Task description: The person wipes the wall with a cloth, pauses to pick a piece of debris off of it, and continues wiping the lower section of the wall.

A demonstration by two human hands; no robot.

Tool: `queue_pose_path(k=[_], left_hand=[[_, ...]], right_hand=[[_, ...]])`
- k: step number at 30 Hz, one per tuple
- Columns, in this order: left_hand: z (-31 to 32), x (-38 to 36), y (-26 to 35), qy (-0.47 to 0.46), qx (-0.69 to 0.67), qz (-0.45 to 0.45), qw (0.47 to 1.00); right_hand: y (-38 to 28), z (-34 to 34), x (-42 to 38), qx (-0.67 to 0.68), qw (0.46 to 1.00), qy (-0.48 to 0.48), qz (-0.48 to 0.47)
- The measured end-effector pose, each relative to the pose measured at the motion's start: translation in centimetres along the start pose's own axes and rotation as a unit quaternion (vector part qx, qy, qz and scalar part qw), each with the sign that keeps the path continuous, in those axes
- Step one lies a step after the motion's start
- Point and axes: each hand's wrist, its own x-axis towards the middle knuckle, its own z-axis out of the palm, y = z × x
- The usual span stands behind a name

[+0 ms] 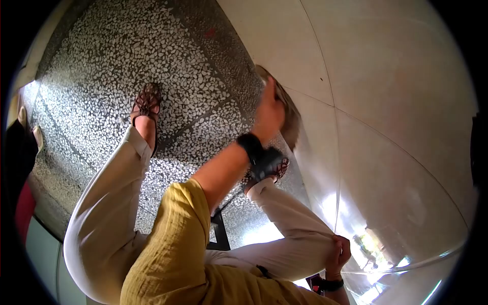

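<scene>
My left hand reaches across from the yellow sleeve, its fingers closed on a long brown brush-like thing at the line where the speckled floor meets the pale tiled surface. Motion blurs the hand, and it covers part of the brown thing. A black band circles this wrist, with a dark blurred piece beside it. On the right, my right hand lies at the knee of the light trouser leg, its fingers curled against the cloth. That wrist also bears a black band.
My sandalled feet stand apart on the speckled floor. Large glossy pale tiles fill the right side. Behind my arm shows a black frame part. Another person's foot and dark clothing appear at the far left.
</scene>
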Motion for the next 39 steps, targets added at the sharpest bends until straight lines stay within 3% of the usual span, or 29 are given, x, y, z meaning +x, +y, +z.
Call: queue_pose_path(k=[3, 6, 7, 9, 12, 15, 19, 25, 28, 31, 34, 39], left_hand=[[-5.7, 6.2, 4.2, -0.136, -0.085, -0.31, 0.937], [-4.3, 4.8, 3.3, -0.096, -0.113, -0.22, 0.964], [-3.2, 3.7, 2.9, -0.048, -0.044, -0.088, 0.994], [-1.0, 0.3, 2.2, 0.046, 0.093, 0.17, 0.98], [-1.1, -0.7, 5.6, 0.034, 0.059, 0.121, 0.99], [-1.6, 2.4, 2.9, -0.016, -0.006, -0.06, 0.998], [-3.5, 6.6, 0.5, -0.059, 0.006, -0.143, 0.988], [0.6, -3.9, 5.0, 0.009, 0.084, 0.111, 0.99], [1.3, -2.9, 3.4, 0.051, 0.093, 0.126, 0.986], [-2.0, 2.7, 0.5, -0.071, 0.065, -0.086, 0.992], [-4.4, 6.6, -0.4, -0.091, 0.035, -0.107, 0.989], [-1.1, 0.1, 3.3, 0.016, 0.071, 0.103, 0.992]], right_hand=[[0.0, 0.0, 0.1, -0.003, 1.0, 0.003, 0.002], [0.1, -0.3, -0.2, -0.01, 1.0, -0.008, 0.004], [0.2, -0.2, 0.0, -0.014, 1.0, -0.011, 0.004], [0.3, -0.2, 0.1, -0.018, 1.0, -0.017, -0.008], [0.5, -0.4, -0.2, -0.009, 1.0, -0.024, 0.002], [0.3, -0.1, 0.2, -0.011, 1.0, -0.015, 0.003], [0.7, -0.1, -0.1, -0.003, 1.0, 0.004, 0.027], [-0.6, 0.0, 0.4, 0.008, 1.0, -0.015, -0.002], [-0.6, 0.0, 0.5, 0.0, 1.0, -0.016, -0.002], [0.0, -0.1, 0.3, 0.009, 1.0, -0.017, 0.008], [0.2, -0.2, 0.2, 0.016, 1.0, -0.007, 0.012], [-0.3, -0.1, 0.4, 0.011, 1.0, -0.003, 0.013]])
